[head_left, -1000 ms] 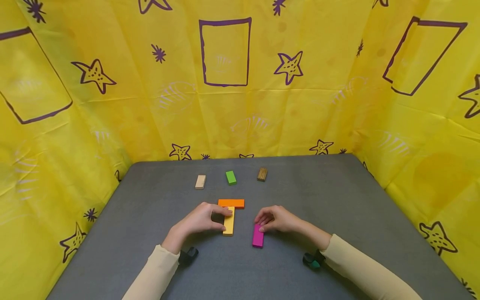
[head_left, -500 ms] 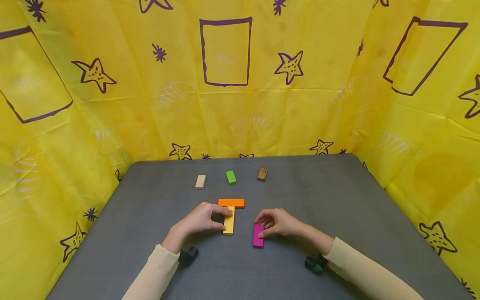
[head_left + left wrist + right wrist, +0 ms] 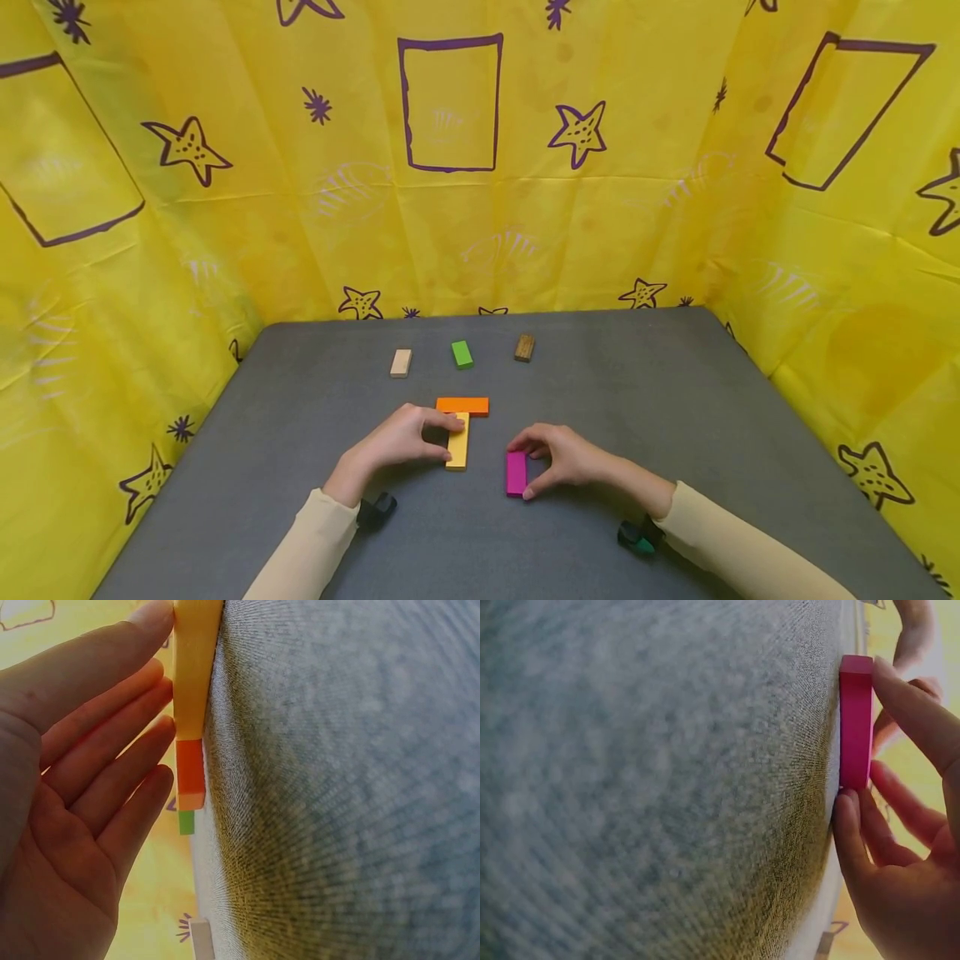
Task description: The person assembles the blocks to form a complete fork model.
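Observation:
My left hand [image 3: 405, 435] rests its fingertips on the top of a yellow wooden block [image 3: 457, 454]. In the left wrist view its thumb [image 3: 97, 664] and fingers extend nearly straight to the block's upper face. The yellow block's far end meets an orange block [image 3: 462, 407] lying crosswise, the two forming a T. To the right, my right hand [image 3: 567, 457] spans a magenta block [image 3: 516, 473] lengthwise, thumb at its near end and fingertips at its far end. The right wrist view shows the magenta block [image 3: 856, 724] between thumb and bent fingers, flat on the table.
Farther back on the grey table [image 3: 630, 375] lie a pale wood block [image 3: 401, 363], a green block [image 3: 462, 355] and a brown block [image 3: 524, 348] in a loose row. Yellow cloth walls [image 3: 450, 242] with drawn stars enclose the table's back and sides.
My right hand has drawn back a little to the right, its thumb sliding from the magenta block's top to its near end. The left hand and its block have stayed put.

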### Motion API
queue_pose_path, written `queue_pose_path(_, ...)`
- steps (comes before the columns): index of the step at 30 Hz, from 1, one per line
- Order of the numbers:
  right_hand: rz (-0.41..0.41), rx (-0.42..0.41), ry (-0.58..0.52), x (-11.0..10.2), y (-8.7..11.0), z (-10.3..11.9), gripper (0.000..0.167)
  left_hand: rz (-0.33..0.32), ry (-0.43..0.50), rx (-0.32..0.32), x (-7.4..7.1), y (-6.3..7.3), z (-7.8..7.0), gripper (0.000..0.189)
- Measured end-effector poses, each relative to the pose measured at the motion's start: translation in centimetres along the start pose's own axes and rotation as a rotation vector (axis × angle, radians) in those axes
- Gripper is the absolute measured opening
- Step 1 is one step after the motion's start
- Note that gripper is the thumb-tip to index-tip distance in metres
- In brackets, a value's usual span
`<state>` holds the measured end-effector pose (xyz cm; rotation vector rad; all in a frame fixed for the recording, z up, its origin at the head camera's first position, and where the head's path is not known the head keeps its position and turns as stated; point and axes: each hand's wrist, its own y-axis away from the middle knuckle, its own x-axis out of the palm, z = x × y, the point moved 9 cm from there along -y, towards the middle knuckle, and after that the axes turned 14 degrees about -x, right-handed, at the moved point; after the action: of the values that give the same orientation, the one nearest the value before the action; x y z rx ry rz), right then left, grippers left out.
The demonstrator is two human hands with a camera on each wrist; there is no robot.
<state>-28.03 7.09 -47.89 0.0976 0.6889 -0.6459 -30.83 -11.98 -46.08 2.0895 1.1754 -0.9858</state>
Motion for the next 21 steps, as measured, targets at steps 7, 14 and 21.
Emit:
queue_pose_path(7,0.031,-0.038,0.032,0.19,0.03,0.36,0.060,-0.010,-0.015,0.005,0.00,0.05,-0.09,0.046)
queue_pose_path(14,0.041,-0.062,0.038,0.20,-0.09,0.37,0.061,0.000,-0.014,-0.007,0.10,0.00,0.06,0.046)
queue_pose_path(21,0.041,-0.060,0.053,0.13,-0.17,0.34,0.061,-0.009,-0.008,0.007,0.02,0.03,0.01,0.046)
